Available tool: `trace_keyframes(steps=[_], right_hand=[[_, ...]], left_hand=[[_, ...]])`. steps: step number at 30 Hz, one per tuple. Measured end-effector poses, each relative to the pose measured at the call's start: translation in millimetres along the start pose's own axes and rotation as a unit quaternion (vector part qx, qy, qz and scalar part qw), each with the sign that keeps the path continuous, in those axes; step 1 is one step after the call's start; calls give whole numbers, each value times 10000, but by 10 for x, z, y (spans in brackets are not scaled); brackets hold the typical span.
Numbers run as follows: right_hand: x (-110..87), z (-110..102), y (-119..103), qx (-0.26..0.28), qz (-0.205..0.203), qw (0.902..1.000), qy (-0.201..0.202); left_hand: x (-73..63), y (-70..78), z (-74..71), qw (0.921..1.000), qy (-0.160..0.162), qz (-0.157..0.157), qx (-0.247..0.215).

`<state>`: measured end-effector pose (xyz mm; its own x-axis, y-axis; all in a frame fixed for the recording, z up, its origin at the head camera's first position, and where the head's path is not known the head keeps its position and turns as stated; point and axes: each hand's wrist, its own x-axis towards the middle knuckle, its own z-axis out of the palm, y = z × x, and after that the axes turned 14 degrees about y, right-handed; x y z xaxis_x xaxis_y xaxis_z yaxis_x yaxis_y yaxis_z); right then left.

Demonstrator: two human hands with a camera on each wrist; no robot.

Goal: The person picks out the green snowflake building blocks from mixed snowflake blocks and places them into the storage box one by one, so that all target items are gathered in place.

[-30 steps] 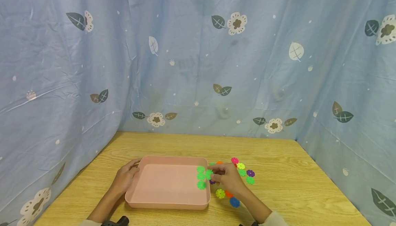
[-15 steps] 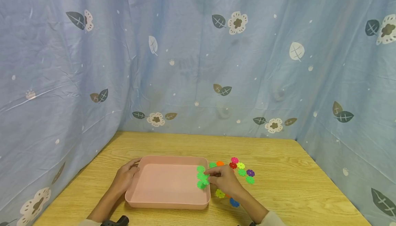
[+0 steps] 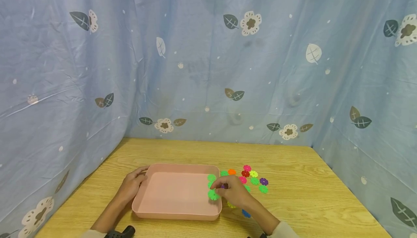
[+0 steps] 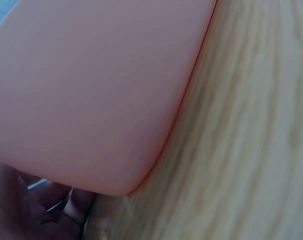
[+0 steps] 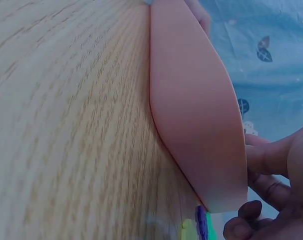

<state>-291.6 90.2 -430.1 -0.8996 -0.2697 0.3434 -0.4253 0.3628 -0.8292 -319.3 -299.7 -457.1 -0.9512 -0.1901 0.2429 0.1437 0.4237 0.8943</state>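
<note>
A shallow pink tray [image 3: 176, 216] lies on the wooden table. My left hand [image 3: 129, 187] holds its left side, fingers at the outer wall; in the left wrist view part of the left hand [image 4: 51, 210] shows below the tray wall [image 4: 96, 100]. Over the right rim reaches my right hand [image 3: 232, 191], thumb and forefinger pinching a green flower-shaped plastic disc [image 3: 213, 195] low inside the tray. Another green disc [image 3: 211, 177] lies behind it, others partly covered by the fingers. In the right wrist view the tray wall [image 5: 196, 100] hides the right hand's [image 5: 276, 180] fingertips.
Several more flower discs lie on the table right of the tray, among them a pink disc [image 3: 247, 168], a purple disc [image 3: 264, 182] and a blue disc [image 3: 246, 213] partly behind the right forearm. A blue patterned curtain [image 3: 208, 67] encloses the table's back and sides.
My right hand has moved left over the tray's rim, carrying the green disc down and toward the near discs in the tray. The left hand and the tray have stayed put.
</note>
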Motion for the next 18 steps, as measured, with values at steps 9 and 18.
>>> trace_keyframes(steps=[9,18], right_hand=[[8,56,2,-460,-207,9987,-44],[-17,110,13,-986,-462,9940,-73]], left_hand=[[-9,17,-8,9995,-93,-60,-307],[-20,12,-3,9998,-28,-24,-181]])
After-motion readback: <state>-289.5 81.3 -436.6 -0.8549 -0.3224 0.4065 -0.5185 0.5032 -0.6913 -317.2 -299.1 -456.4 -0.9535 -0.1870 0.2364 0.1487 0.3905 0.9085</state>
